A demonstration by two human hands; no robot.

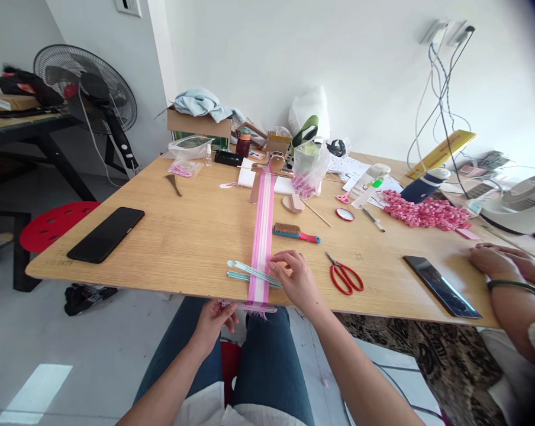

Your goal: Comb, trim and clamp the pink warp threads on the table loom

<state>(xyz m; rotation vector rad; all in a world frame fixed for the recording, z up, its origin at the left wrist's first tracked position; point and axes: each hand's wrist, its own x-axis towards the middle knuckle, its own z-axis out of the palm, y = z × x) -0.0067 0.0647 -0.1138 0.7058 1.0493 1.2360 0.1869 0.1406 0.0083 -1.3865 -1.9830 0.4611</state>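
Head view: at the upper left of the frame a black wire-caged fan [87,89] stands on the floor, and below it sits a round red stool [50,228] pierced with holes. On the pale wood-grain tabletop [183,242], toward the left edge, lies a flat glossy black phone [105,234]. Further back a cardboard box [199,122] holds a crumpled light blue cloth [200,102].

At lower centre the left hand [214,322] is under the tabletop's near edge, its fingers closed on the left end of a thin bar [250,307]. That bar carries the near end of a pink band [262,236] of fine straight threads. The band runs flat up the middle of the frame to a clip at the far side. Pale blue-green flat sticks [250,271] lie across the band near the edge. The right hand [294,275] rests on them with curled fingers, tips at the band's right side. Whether it pinches or only presses cannot be told.

Just right of the band lies a bristle brush [294,232] with a blue and pink handle. Behind it a clear plastic bag [309,165] holds pink pieces. Red-handled scissors [345,277] lie open near the right hand. Toward the right are a heap of pink curls [427,213] and a second dark phone [442,287]. A co-worker's hands [493,260] rest together at the right edge.
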